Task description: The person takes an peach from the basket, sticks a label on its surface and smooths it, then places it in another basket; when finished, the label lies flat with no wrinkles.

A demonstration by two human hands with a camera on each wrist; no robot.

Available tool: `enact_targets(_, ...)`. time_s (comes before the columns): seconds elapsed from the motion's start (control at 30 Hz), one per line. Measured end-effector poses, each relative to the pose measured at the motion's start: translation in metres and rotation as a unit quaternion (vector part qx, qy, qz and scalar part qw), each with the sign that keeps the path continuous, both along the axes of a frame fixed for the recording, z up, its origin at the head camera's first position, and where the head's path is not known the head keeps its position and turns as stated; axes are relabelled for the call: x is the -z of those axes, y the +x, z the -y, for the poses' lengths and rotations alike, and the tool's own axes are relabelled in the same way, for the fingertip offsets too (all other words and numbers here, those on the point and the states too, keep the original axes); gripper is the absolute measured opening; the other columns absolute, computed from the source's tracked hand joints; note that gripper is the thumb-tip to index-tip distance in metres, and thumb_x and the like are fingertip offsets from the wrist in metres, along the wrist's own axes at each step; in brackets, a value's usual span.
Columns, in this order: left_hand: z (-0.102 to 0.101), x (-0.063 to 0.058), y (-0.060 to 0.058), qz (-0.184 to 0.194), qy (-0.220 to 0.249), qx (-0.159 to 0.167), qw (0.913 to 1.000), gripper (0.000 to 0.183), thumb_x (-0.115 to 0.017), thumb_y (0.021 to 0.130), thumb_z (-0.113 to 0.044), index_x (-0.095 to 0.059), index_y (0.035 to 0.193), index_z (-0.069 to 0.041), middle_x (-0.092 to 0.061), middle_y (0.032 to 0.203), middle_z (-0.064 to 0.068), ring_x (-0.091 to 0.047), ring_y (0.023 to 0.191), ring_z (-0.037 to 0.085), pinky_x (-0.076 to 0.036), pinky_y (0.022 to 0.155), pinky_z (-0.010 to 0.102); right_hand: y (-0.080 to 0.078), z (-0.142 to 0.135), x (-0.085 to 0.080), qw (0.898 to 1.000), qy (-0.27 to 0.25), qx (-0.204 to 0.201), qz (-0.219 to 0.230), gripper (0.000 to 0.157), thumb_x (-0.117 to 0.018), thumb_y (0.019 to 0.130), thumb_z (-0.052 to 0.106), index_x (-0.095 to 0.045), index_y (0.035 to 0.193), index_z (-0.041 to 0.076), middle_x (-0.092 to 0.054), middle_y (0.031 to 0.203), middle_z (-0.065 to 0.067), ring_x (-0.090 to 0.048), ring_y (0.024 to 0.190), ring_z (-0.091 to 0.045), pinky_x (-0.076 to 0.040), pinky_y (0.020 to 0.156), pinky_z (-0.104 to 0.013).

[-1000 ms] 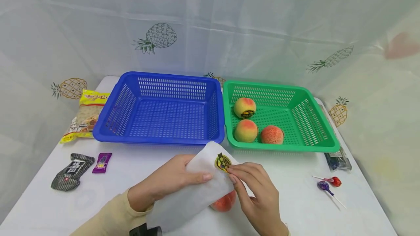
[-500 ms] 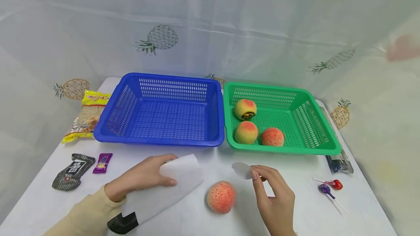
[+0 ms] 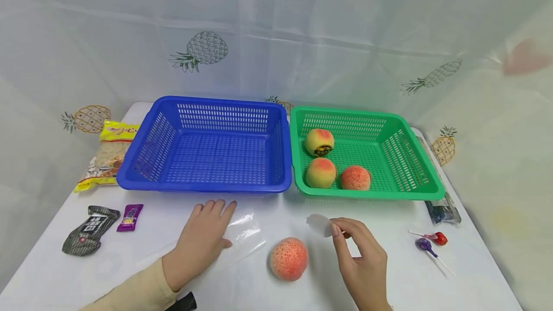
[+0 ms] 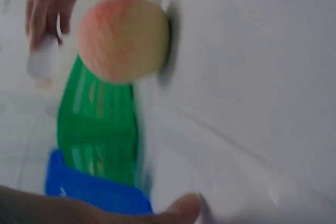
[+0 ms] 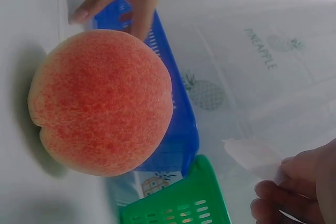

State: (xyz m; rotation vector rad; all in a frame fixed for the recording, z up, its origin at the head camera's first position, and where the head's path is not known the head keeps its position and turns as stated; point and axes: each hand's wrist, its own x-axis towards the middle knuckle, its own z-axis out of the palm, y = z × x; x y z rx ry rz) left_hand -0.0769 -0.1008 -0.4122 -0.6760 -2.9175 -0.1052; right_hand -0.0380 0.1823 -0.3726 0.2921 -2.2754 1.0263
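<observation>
Between my two hands a reddish peach (image 3: 289, 259) sits on the white table. My right hand (image 3: 360, 256) pinches a round sticker (image 3: 318, 224) by its edge, thumb against fingertips. Only the sticker's pale back shows, held up to the right of the peach and apart from it. Under my left hand (image 3: 200, 236) lies a thin, shiny sticker sheet (image 3: 244, 239), flat on the table. The left fingers are spread over it and partly hide it. The right wrist view shows the peach (image 5: 102, 103) large, with the sticker (image 5: 254, 158) at lower right.
A blue basket (image 3: 207, 187) stands behind, beside a green basket (image 3: 367, 196) with several peaches (image 3: 320, 173). On the left are a yellow snack bag (image 3: 110, 155), a black packet (image 3: 90, 232) and a purple candy (image 3: 129, 217). Two lollipops (image 3: 425, 245) and a dark packet (image 3: 442, 209) lie right.
The sticker has come off the sheet and stays in my right fingers. My left hand has moved the sheet left and down, and now rests on it. The peach is uncovered.
</observation>
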Motion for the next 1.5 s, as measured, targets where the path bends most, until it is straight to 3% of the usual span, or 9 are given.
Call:
enact_targets(0.13, -0.025, -0.012, 0.006, 0.014, 0.076, 0.061, 0.9952, 0.075, -0.073, 0.063, -0.044, -0.047, 0.123, -0.008, -0.051, 0.11, 0.009, -0.047, 0.103, 0.024, -0.042, 0.083, 0.037, -0.002, -0.004, 0.005, 1.0, -0.004, -0.007, -0.008, 0.025, -0.067, 0.072, -0.007, -0.065, 0.091, 0.009, -0.062, 0.088, -0.001, -0.053, 0.075, -0.005, -0.041, 0.067, -0.009)
enact_targets(0.27, -0.049, -0.015, 0.009, 0.131, 0.185, 0.147, 0.9629, 0.074, -0.058, 0.071, -0.059, -0.039, 0.131, -0.02, -0.044, 0.123, 0.001, -0.04, 0.116, 0.016, -0.041, 0.091, 0.035, -0.001, 0.002, -0.008, 0.999, -0.015, -0.016, -0.031, 0.022, -0.064, 0.072, -0.011, -0.065, 0.088, 0.004, -0.062, 0.085, -0.005, -0.052, 0.073, -0.007, -0.041, 0.067, -0.01)
enact_targets(0.33, -0.06, -0.014, 0.011, 0.162, 0.196, 0.178, 0.9505, 0.08, -0.056, 0.069, -0.063, -0.035, 0.134, -0.022, -0.042, 0.127, 0.003, -0.039, 0.118, 0.017, -0.041, 0.091, 0.035, 0.0, 0.005, -0.013, 0.999, -0.019, -0.016, -0.036, 0.021, -0.063, 0.071, -0.012, -0.064, 0.087, 0.001, -0.062, 0.084, -0.007, -0.052, 0.072, -0.008, -0.041, 0.067, -0.01)
enact_targets(0.5, -0.076, -0.001, 0.012, 0.164, 0.175, 0.214, 0.947, 0.082, -0.066, 0.066, -0.058, -0.036, 0.132, -0.019, -0.049, 0.117, 0.004, -0.046, 0.107, 0.015, -0.043, 0.087, 0.029, 0.001, 0.007, -0.016, 1.0, -0.007, 0.0, -0.025, 0.02, -0.062, 0.072, -0.012, -0.064, 0.087, 0.0, -0.062, 0.084, -0.007, -0.053, 0.072, -0.008, -0.041, 0.067, -0.009)
enact_targets(0.67, -0.078, 0.004, 0.009, 0.252, 0.249, 0.162, 0.9212, 0.071, -0.072, 0.064, -0.048, -0.041, 0.123, -0.023, -0.049, 0.101, -0.008, -0.051, 0.085, 0.003, -0.045, 0.069, 0.018, 0.0, 0.009, -0.018, 0.999, -0.017, -0.009, -0.037, 0.019, -0.06, 0.073, -0.013, -0.064, 0.087, -0.001, -0.062, 0.083, -0.009, -0.053, 0.072, -0.009, -0.041, 0.067, -0.01)
enact_targets(0.9, -0.071, -0.017, 0.001, 0.334, 0.457, 0.025, 0.8242, 0.068, -0.073, 0.062, -0.053, -0.036, 0.118, -0.04, -0.038, 0.116, -0.01, -0.052, 0.094, 0.012, -0.047, 0.069, 0.025, -0.006, 0.011, -0.021, 0.997, -0.022, -0.04, -0.063, 0.021, -0.06, 0.075, -0.011, -0.065, 0.092, -0.001, -0.062, 0.087, -0.01, -0.056, 0.077, -0.011, -0.043, 0.073, -0.01)
enact_targets(1.03, -0.068, -0.032, 0.003, 0.318, 0.513, -0.004, 0.7978, 0.069, -0.076, 0.062, -0.047, -0.037, 0.118, -0.04, -0.037, 0.116, -0.007, -0.052, 0.095, 0.016, -0.049, 0.069, 0.027, -0.013, 0.018, -0.02, 0.99, 0.02, -0.072, -0.12, 0.018, -0.06, 0.079, -0.001, -0.065, 0.096, -0.001, -0.063, 0.091, -0.011, -0.059, 0.082, -0.016, -0.044, 0.079, -0.013)
enact_targets(1.23, -0.066, -0.043, 0.009, 0.304, 0.526, -0.019, 0.794, 0.073, -0.078, 0.059, -0.046, -0.037, 0.12, -0.042, -0.035, 0.111, -0.006, -0.053, 0.092, 0.016, -0.049, 0.066, 0.026, -0.018, 0.034, -0.027, 0.971, 0.102, -0.09, -0.197, 0.02, -0.053, 0.086, 0.009, -0.065, 0.096, -0.003, -0.064, 0.094, -0.013, -0.06, 0.083, -0.023, -0.046, 0.081, -0.02)
enact_targets(1.5, -0.065, -0.045, 0.011, 0.287, 0.519, -0.016, 0.8046, 0.075, -0.078, 0.056, -0.05, -0.037, 0.119, -0.042, -0.035, 0.11, -0.006, -0.053, 0.091, 0.014, -0.049, 0.067, 0.024, -0.012, 0.045, -0.035, 0.962, 0.135, -0.116, -0.206, 0.022, -0.049, 0.088, 0.009, -0.065, 0.096, -0.003, -0.064, 0.095, -0.011, -0.059, 0.081, -0.023, -0.046, 0.077, -0.023)
